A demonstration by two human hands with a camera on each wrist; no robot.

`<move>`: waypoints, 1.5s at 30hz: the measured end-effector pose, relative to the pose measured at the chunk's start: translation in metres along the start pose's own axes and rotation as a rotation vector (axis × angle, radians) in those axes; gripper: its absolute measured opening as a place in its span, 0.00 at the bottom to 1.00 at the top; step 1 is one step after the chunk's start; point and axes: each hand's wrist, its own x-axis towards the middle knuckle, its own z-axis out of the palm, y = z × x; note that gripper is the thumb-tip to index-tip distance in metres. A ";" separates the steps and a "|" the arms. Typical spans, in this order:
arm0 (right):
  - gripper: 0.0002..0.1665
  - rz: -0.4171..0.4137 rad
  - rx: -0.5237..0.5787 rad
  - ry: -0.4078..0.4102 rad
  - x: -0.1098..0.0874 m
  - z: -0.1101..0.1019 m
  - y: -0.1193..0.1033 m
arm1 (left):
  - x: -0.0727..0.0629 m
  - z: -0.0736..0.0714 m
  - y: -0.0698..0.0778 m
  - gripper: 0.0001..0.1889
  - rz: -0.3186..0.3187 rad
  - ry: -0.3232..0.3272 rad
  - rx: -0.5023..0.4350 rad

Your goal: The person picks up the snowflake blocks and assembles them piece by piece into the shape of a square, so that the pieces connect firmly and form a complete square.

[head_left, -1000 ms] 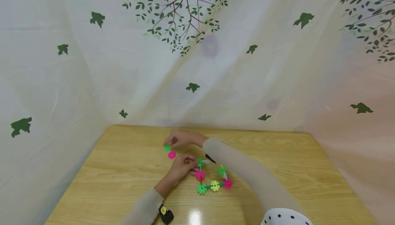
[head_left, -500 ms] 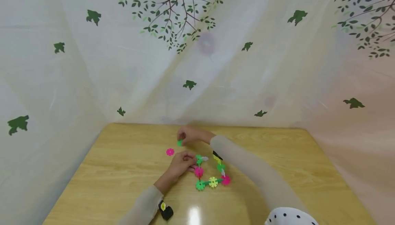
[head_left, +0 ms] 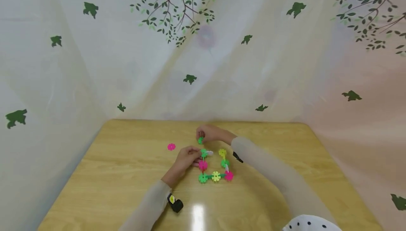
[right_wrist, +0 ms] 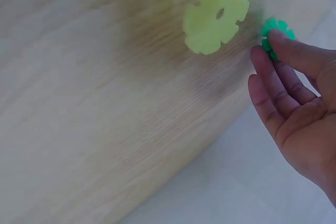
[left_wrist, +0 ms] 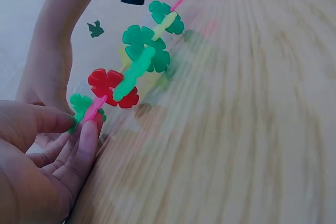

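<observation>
A chain of flower-shaped interlocking discs (head_left: 216,176) in green, pink, yellow and white forms a square open at its far side. At its far left corner, my left hand (head_left: 186,158) pinches a green disc (left_wrist: 80,105) between thumb and fingers, with a white disc (head_left: 209,153) jutting right from it. My right hand (head_left: 211,133) holds a separate green disc (right_wrist: 278,31) by thumb and fingertips, just beyond that corner. The chain's other end is a yellow disc (head_left: 222,152), below and right of the right hand. Fingers partly hide both gripped discs.
A loose pink disc (head_left: 171,147) lies on the wooden table (head_left: 127,167), left of the hands. Behind the table's far edge hangs a pale curtain (head_left: 152,65) with leaf and bird prints. Each wrist bears a black camera (head_left: 176,203).
My right hand has carried the green disc rightward from beside the loose pink disc to beyond the chain's corner. The left hand keeps its pinch on the chain. The head view has shifted slightly.
</observation>
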 end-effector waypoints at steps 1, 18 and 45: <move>0.07 -0.001 0.012 0.014 -0.006 -0.002 0.002 | 0.002 0.002 0.001 0.14 0.001 0.010 -0.003; 0.16 0.119 0.474 0.341 -0.096 -0.001 0.031 | 0.016 0.028 0.007 0.14 -0.025 0.110 -0.015; 0.15 0.185 0.786 0.291 -0.104 0.052 -0.016 | -0.021 -0.028 0.002 0.15 -0.046 -0.093 0.065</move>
